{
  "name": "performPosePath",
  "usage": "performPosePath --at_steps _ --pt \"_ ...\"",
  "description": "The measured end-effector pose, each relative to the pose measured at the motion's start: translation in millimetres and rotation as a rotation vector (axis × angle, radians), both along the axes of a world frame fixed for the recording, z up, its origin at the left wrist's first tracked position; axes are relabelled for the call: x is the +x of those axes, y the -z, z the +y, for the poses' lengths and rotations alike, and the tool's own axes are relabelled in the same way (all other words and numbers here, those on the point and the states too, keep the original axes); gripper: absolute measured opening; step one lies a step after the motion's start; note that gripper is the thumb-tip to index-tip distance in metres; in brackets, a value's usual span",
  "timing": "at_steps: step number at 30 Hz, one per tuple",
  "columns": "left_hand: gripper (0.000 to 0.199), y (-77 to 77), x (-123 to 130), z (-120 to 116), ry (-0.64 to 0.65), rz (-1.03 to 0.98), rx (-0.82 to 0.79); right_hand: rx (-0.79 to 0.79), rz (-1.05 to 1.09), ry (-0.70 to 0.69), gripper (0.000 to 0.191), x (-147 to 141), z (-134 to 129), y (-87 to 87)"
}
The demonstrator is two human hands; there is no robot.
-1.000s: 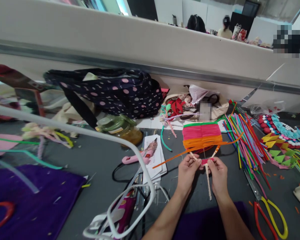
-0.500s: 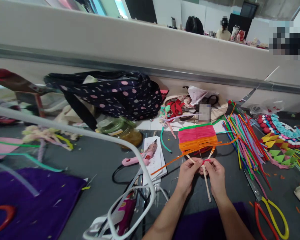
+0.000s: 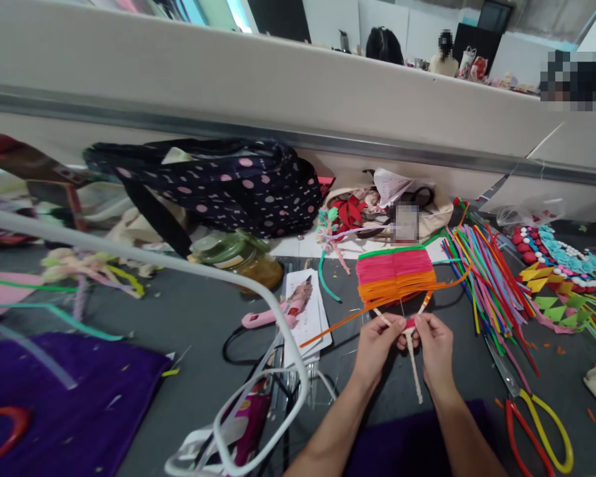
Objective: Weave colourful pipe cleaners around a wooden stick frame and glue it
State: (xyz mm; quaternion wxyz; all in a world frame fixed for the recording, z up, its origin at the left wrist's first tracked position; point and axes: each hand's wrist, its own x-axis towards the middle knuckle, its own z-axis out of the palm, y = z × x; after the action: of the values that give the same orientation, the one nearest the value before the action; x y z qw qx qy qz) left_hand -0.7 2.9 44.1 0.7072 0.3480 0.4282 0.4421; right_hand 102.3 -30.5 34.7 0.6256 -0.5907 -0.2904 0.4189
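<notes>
Dark-grey tabletop [image 3: 198,318]; L hand [image 3: 376,346] & R hand [image 3: 436,343] pinch short pink strip [image 3: 410,324], prob. fuzzy, striped pink-orange panel [image 3: 396,270] @ 12 o'clock; pull evenly.

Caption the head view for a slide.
Left hand and right hand pinch a pink strip near a green-pink-orange striped panel.

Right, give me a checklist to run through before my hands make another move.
1. Left hand gripping the pink strip: ok, fingers pinched at it.
2. Right hand gripping it too: ok, pinched at the other side.
3. Orange strip tucked in: not ok, it trails out leftward over the white paper.
4. Scissors away from the hands: ok, on the table to the right.
5. Pink tool cool: cannot tell; it lies on the left, apart from both hands.
</notes>
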Motion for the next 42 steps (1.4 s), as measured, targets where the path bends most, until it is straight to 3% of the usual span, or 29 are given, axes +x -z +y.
performPosePath --at_steps 12,19,25,42 --pt "0.027 -2.9 -6.4 4.5 0.088 -0.180 -0.095 0.032 -0.090 0.030 0.028 6.0 -2.8 3.4" --pt "0.026 -5.0 -7.4 4.6 0.052 -0.063 -0.063 0.025 -0.060 0.033 0.027 6.2 -1.6 1.1" --pt "0.026 -4.4 -8.1 3.9 0.083 -0.085 -0.067 0.020 0.018 0.026 0.028 4.6 -0.8 -0.4" --pt "0.031 -4.0 -9.5 5.3 0.141 -0.080 -0.063 0.030 -0.012 0.003 0.026 9.0 -0.9 3.0"
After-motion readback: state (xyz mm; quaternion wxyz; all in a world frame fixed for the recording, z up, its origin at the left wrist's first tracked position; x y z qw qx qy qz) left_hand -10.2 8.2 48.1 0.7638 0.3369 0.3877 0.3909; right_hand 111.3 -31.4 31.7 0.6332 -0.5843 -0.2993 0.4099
